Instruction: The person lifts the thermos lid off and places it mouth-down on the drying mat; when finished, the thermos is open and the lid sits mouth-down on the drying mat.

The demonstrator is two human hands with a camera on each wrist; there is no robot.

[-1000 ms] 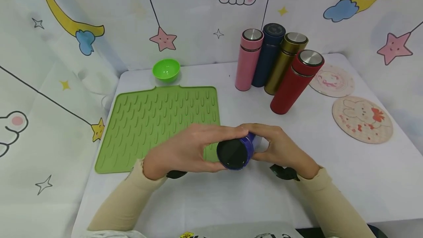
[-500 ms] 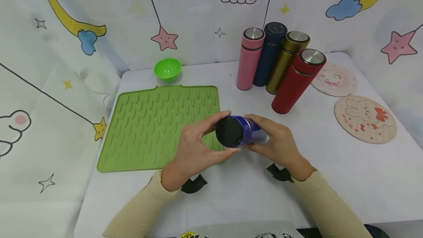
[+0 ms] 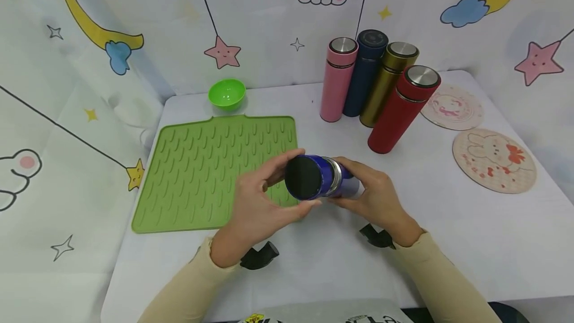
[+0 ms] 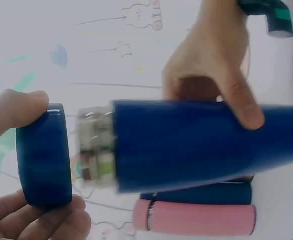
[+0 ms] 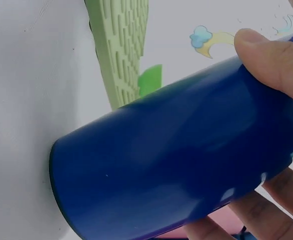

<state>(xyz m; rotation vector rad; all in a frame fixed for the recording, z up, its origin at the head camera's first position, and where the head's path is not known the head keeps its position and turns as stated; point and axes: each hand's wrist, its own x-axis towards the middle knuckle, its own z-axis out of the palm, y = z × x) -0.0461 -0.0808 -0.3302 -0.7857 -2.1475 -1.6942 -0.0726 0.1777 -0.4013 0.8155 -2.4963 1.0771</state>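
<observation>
A blue thermos flask (image 4: 196, 145) is held up tilted over the table's middle, its top toward the left. My right hand (image 3: 378, 198) grips its body, thumb on one side and fingers round the other in the right wrist view. Between thumb and fingers, my left hand (image 3: 255, 201) pinches the blue lid (image 4: 44, 155), whose flat top is black in the head view. A gap shows between lid and body in the left wrist view. The flask's shiny metal neck (image 4: 96, 145) is bared there; its mouth is hidden from the head view by the lid.
A green ridged mat (image 3: 215, 173) lies left, a small green bowl (image 3: 226, 94) behind it. Pink (image 3: 336, 83), navy (image 3: 363, 79), gold (image 3: 385, 88) and red (image 3: 399, 113) flasks stand back right. Two round coasters, the nearer with a rabbit (image 3: 493, 161), lie at the right.
Both hands have risen farther from the table's front edge with the flask. The lid, on the flask at first, has come off leftward, and the metal neck now shows.
</observation>
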